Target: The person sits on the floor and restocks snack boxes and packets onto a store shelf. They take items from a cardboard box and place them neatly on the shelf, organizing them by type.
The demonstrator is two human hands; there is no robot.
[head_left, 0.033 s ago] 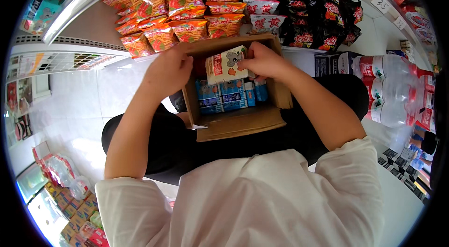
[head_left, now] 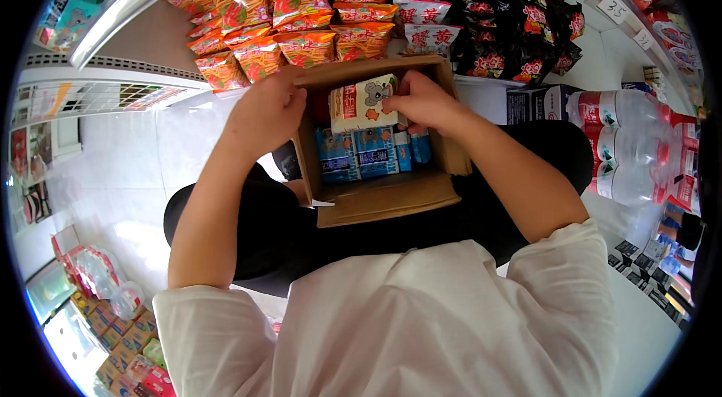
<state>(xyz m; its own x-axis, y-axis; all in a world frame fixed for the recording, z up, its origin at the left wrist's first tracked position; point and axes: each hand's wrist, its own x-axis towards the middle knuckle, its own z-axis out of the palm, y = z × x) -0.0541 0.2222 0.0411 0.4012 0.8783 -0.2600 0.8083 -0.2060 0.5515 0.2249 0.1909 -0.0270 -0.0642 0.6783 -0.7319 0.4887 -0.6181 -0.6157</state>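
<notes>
A shopper's-eye view of a store aisle: a person in a pale short-sleeved shirt [head_left: 421, 322] handles a cream packet [head_left: 362, 105] printed with a grey cartoon animal, in the mouth of an open cardboard box [head_left: 391, 205] at the lap. Very little has changed since the frame just before: the packet looks a shade more level, the left hand has shifted very slightly, and the blue packets [head_left: 337, 153] lie where they lay. The handling appears to be at the same stage, with the cream packet in the person's grasp and within the box walls.

The right hand [head_left: 427, 101] is closed narrowly on the packet's right end, thumb across the printed face, the other fingers mostly hidden behind it. The left hand [head_left: 271, 111] is curled at the box's upper left edge, apart from the packet; whether it grips the cardboard cannot be told, its fingertips being largely out of sight.

Below the cream packet, the blue packets stand side by side in the box. Beyond the box, orange snack bags [head_left: 304, 47] and black snack bags [head_left: 489, 59] line the shelf; shrink-wrapped bottles [head_left: 628, 145] stand to the right.
</notes>
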